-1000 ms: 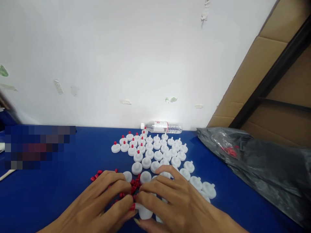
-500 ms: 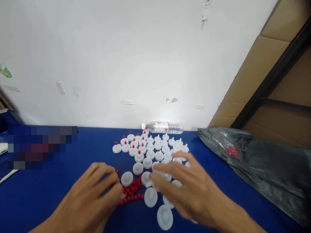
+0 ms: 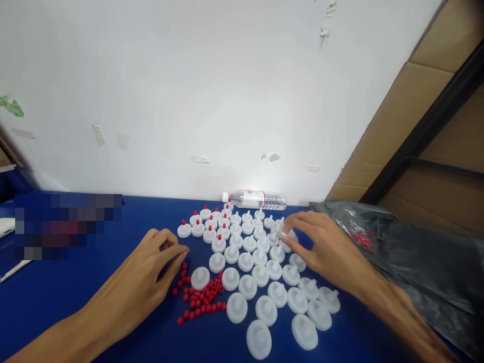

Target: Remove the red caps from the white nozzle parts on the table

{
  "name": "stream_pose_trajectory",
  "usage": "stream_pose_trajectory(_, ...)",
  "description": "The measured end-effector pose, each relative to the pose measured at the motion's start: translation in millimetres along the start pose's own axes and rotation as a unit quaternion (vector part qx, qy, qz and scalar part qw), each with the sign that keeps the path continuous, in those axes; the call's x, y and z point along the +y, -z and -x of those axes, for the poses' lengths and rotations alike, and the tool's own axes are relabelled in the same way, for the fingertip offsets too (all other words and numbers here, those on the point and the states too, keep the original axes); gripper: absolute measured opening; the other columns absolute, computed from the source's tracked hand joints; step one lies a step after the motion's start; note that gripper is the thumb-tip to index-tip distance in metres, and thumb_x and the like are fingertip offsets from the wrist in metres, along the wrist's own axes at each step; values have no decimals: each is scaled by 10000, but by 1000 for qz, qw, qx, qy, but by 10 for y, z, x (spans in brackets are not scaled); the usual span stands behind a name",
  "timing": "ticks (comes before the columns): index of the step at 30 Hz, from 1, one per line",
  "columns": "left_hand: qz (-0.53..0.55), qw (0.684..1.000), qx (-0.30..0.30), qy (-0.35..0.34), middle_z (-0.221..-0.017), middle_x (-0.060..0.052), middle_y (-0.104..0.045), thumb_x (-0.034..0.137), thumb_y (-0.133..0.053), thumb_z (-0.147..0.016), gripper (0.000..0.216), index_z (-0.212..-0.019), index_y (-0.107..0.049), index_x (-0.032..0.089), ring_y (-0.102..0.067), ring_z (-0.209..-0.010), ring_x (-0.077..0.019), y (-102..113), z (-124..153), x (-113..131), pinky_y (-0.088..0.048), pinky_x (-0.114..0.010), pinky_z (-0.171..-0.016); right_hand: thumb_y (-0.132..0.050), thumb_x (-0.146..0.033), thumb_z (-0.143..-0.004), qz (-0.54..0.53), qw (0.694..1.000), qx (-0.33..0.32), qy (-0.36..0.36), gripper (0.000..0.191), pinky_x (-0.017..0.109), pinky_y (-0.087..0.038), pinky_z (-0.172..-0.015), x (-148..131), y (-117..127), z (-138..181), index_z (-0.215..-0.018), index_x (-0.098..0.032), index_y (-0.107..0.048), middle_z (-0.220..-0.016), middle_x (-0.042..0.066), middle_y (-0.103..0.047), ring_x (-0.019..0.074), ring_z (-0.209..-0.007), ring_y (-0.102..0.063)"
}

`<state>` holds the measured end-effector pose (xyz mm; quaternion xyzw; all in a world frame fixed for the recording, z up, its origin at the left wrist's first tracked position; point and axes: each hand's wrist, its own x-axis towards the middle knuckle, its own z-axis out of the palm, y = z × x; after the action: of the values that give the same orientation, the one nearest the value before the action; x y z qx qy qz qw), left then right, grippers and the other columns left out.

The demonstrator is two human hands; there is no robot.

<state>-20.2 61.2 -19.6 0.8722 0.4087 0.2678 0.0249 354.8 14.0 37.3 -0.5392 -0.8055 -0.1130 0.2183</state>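
Many white plastic caps (image 3: pixel 260 275) stand in rows on the blue table (image 3: pixel 94 282); several at the far left (image 3: pixel 196 228) carry a red tip. A heap of small red tips (image 3: pixel 202 297) lies at the near left of the rows. My left hand (image 3: pixel 147 272) rests on the table just left of the red tips, fingers loosely curled, nothing seen in it. My right hand (image 3: pixel 317 244) reaches over the far right caps, its fingertips touching one white cap (image 3: pixel 283 233) there.
A clear water bottle (image 3: pixel 254 199) lies on its side against the white wall. A black plastic bag (image 3: pixel 408 262) with red bits inside lies on the right, in front of cardboard (image 3: pixel 434 141). A blurred patch covers the table's far left.
Both hands have left the near caps and moved apart. My right hand went up and right to the far caps; my left hand drew back to the left of the red tips.
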Motion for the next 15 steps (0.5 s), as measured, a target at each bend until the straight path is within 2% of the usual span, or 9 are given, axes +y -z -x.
stream_pose_trajectory(4,10,1000,17,-8,-1041,-49,-670,367,-442,-1099,289,-1157,-712,282,-604,-958,-234,-17,-21,-27,-538,-355,-801,-626,-298,-1025,14,998,-54,10,137,459,-486,-906,12,17,11,-970,-239,-737,-1030,60,-735,253,-944,-676)
stream_pose_trajectory(8,12,1000,14,-5,-1081,-49,-699,370,-455,-1093,276,-1190,-696,278,-638,-1015,-240,-35,-24,-29,-548,-359,-859,-617,-304,-1025,12,997,-72,16,171,412,-492,-816,5,11,12,-942,-232,-747,-925,52,-716,242,-870,-668)
stream_pose_trajectory(15,8,1000,-8,0,-1174,-69,-676,418,-455,-1101,293,-1243,-660,266,-625,-1101,-256,-7,-24,-15,-559,-422,-939,-620,-327,-1033,-22,994,-107,2,186,433,-466,-880,-19,20,-1,-917,-231,-730,-757,6,-696,201,-722,-649)
